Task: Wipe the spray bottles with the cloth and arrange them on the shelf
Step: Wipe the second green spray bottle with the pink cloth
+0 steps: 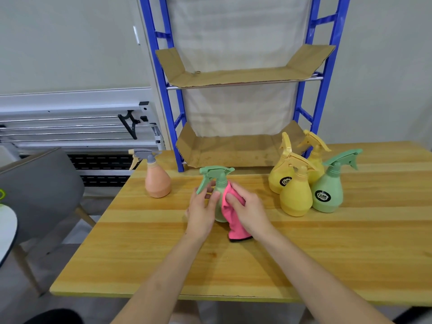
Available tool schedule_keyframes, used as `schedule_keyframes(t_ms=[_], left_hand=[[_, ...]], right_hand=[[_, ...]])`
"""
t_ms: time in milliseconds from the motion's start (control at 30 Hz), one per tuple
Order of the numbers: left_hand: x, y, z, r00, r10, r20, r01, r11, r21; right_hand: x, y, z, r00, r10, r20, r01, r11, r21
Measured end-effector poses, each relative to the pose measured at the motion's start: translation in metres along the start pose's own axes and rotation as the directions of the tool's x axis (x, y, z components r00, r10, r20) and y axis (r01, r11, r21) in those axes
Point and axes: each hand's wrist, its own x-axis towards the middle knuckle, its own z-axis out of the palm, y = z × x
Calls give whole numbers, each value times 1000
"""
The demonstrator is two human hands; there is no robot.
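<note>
- While left hand [201,212] fingers are gripping the upright pale-green plastic spray bottle [218,195], right hand [249,210] is pressing the pink microfibre cloth [230,220] against its right flank.
- Blue-framed shelf [233,148] is sitting straight behind, across the wooden tabletop [233,265].

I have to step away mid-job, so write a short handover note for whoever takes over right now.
Left hand grips the green plastic spray bottle upright on the wooden table. Right hand presses the pink cloth against it.
Waiting: peach bottle with grey trigger at left; three yellow bottles and another green one at right.
Both cardboard-lined shelves hold no bottles, so all placing remains.
</note>
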Motion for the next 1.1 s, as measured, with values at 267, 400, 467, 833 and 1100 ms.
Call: schedule_keyframes(t_ms=[267,400,467,833,1100], left_hand=[[-10,4,3,1000,-23,-10,23,1000,20],[-8,5,0,999,-16,31,15,999,37],[-5,5,-2,998,8,66,-11,999,40],[-1,4,-2,996,-8,89,0,995,95],[-8,4,-9,999,-15,52,14,1000,21]], right_hand=[[-7,14,-15,991,88,96,-76,990,-121],[-13,13,-10,995,93,23,-92,994,-52],[-10,6,-6,997,73,-16,-73,997,-29],[3,2,-12,993,34,109,-15,986,-168],[-13,20,-11,986,138,94,-115,969,-217]])
